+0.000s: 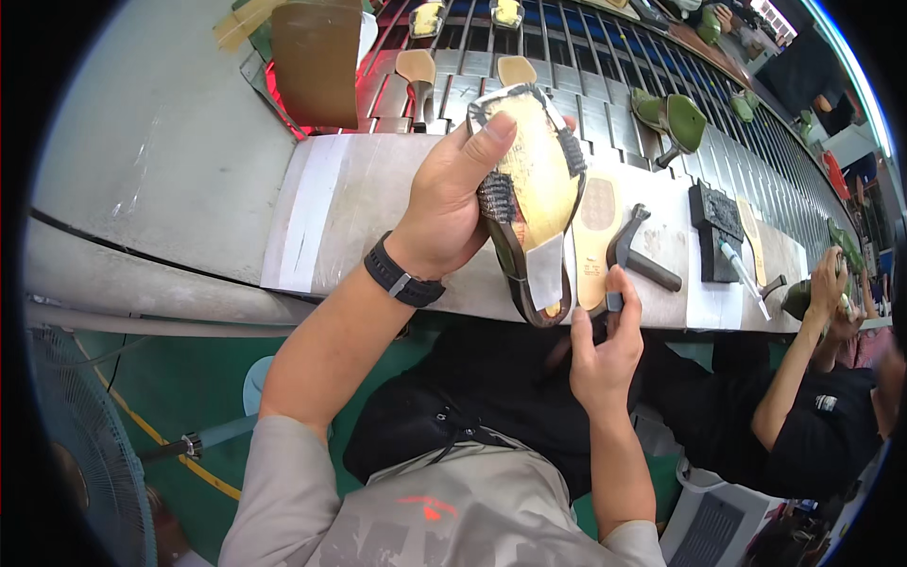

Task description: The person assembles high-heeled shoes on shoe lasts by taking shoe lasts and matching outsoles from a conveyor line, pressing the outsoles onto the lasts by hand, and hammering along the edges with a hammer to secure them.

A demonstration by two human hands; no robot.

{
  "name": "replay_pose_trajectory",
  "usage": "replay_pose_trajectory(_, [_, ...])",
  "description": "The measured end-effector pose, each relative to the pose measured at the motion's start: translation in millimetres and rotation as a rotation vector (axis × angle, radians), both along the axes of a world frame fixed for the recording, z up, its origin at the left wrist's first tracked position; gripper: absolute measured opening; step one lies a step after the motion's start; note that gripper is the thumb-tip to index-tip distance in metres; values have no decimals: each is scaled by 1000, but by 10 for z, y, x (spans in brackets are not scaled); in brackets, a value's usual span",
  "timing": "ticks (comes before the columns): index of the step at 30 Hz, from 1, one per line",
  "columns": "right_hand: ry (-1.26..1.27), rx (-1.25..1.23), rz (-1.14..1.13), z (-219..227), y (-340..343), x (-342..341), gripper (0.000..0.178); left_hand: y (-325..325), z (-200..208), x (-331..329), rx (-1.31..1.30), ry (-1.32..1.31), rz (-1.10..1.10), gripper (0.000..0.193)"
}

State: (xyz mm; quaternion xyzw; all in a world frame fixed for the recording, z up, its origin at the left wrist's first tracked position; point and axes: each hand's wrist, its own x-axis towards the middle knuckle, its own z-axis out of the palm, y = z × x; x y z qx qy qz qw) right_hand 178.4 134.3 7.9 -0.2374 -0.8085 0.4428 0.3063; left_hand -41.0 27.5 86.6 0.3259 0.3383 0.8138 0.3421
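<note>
My left hand (452, 194) grips a half-made shoe (537, 203), turned sole side up. Its yellow underside shows, with dark gathered edges folded over it and a whitish patch near the heel. My thumb presses the toe end. Just right of the heel, my right hand (607, 364) is closed around a small tool with a squarish grey metal end (613, 301); most of the tool is hidden. Beyond the right fingers, a dark hammer (652, 268) lies on the bench beside a tan insole (592, 231).
Past the pale bench (378, 217) runs a slatted metal conveyor (600, 113) carrying shoe parts, including a green shoe (673, 121). A black block (716, 227) and a white-and-blue brush-like tool (744, 277) lie right. A co-worker (803, 425) works there; a fan (90, 454) stands left.
</note>
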Motion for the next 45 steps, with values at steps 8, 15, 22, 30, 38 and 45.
replay_pose_trajectory(8, [29, -77, -48, -86, 29, -58, 43, 49, -53, 15, 153, 55, 43, 56])
replay_pose_trajectory(15, [53, 114, -39, -102, 53, -107, 28, 24, -62, 13, 2, 168, 72, 70])
replay_pose_trajectory(22, [385, -764, 79, -25, -148, 464, 25, 32, -216, 30, 67, -99, 46, 94])
replay_pose_trajectory(30, [140, -1271, 98, -173, -262, 781, 61, 31, -340, 47, 42, -79, -11, 77])
replay_pose_trajectory(38, [171, -996, 110, 80, -212, 373, 26, -84, -141, 226, 54, 29, 52, 68])
replay_pose_trajectory(45, [369, -630, 483, 626, -405, 320, 26, -273, 175, 177, 54, 7, -54, 87])
